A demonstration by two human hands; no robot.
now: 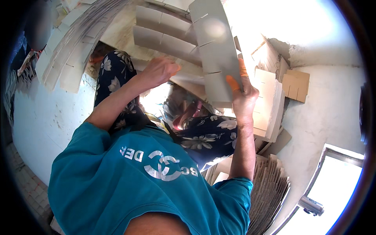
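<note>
My right hand (246,94) grips the long edge of a grey slotted cardboard strip (214,55), with orange covers on its thumb and a finger. The strip stands steeply in front of me, and short slits run in from its left edge. Over my left knee, my left hand (159,72) is closed, fingers curled, an orange cover at one fingertip; whatever may lie inside it is hidden. Beyond that hand, more slotted cardboard strips (166,39) lie in rows on a pale surface, partly covered by the held strip.
Fanned cardboard strips (72,47) are piled at the far left. To the right stands a stack of slotted cardboard (264,102), a brown slotted piece (296,85) against the wall beside it. Many upright cardboard sheets (270,192) are packed by my right elbow. A bright framed opening (337,184) is at lower right.
</note>
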